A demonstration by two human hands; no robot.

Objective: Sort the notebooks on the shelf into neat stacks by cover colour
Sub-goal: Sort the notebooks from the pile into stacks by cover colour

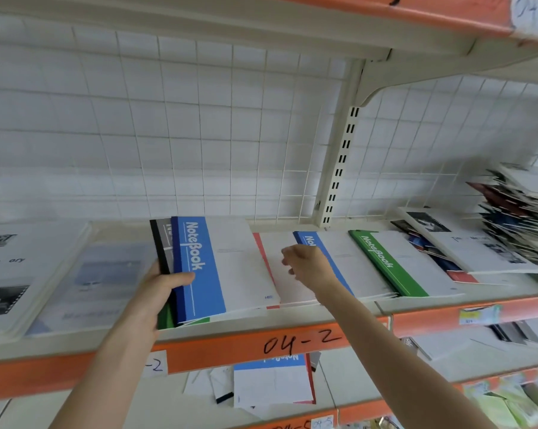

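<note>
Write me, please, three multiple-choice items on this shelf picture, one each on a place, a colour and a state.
1. Where is the handwritten label 04-2?
A. on the wire grid at the back
B. on the orange shelf edge
C. on a notebook cover

2. What colour is the band on the top notebook of the stack at the left hand?
A. blue
B. yellow
C. pink

3. What is the left hand doing?
A. lying flat on the shelf
B. pointing upward
C. gripping the stack by its spine side

Answers:
1 B, the writing sits on the orange strip under the notebooks.
2 A, the band printed NoteBook is blue.
3 C, its thumb presses on the blue cover with the spines against its palm.
</note>
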